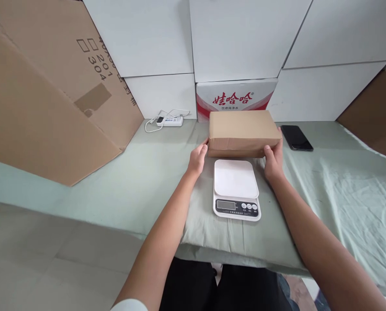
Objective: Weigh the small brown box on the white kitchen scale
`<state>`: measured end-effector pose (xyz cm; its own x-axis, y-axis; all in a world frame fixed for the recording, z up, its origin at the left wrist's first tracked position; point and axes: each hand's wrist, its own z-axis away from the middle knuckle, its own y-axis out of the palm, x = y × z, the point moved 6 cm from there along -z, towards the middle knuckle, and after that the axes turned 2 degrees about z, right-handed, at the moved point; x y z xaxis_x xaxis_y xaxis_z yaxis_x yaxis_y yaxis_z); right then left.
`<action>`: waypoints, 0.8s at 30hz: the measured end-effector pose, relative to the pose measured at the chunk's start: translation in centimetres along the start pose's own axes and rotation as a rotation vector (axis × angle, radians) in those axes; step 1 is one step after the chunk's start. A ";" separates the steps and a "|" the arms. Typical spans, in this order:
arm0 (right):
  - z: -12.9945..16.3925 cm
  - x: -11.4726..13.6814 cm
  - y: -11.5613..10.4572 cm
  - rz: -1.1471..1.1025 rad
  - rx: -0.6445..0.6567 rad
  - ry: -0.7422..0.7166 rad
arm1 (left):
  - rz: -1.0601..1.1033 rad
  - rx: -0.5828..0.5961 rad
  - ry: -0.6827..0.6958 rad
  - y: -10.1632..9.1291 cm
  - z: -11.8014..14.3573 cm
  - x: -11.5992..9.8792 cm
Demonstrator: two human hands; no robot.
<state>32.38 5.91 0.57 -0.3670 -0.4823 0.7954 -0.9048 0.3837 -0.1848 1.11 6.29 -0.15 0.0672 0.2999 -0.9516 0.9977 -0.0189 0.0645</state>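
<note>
Gripping opposite ends of a brown rectangular cardboard box (245, 127): left hand (197, 158), right hand (273, 160) (thumbs on near side). Box just beyond white plastic digital scale (236, 181); whether lifted, can't tell. Even squeeze keeps it level.

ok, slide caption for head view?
Left hand and right hand hold a brown rectangular cardboard box behind a flat white digital scale on pale-green cloth.

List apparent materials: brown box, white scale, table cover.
Brown box: likely matte cardboard; plain tan faces, creased edge.
White scale: probably smooth plastic; moulded-looking shell, rounded corners.
Table cover: apparently matte fabric; wrinkles, drapes over the edge. Fibre can't be told.
</note>
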 end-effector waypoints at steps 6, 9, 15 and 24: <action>3.1 5.5 -1.2 -0.032 0.014 -0.095 | 0.005 0.006 0.145 -0.6 4.0 -4.3; 5.8 6.4 -2.6 -0.021 0.014 -0.081 | 0.009 0.044 0.123 -0.8 7.3 -5.3; 9.7 6.3 -4.7 0.020 -0.010 -0.061 | 0.017 0.074 0.082 -1.1 11.9 -5.1; 10.2 7.2 -4.6 0.008 -0.009 -0.034 | -0.017 0.082 0.038 -1.1 12.8 -5.0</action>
<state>31.68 -7.40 1.28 -0.3811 -0.5059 0.7738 -0.9000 0.3945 -0.1853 -0.27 -7.39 0.72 0.0514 0.3372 -0.9400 0.9956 -0.0909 0.0219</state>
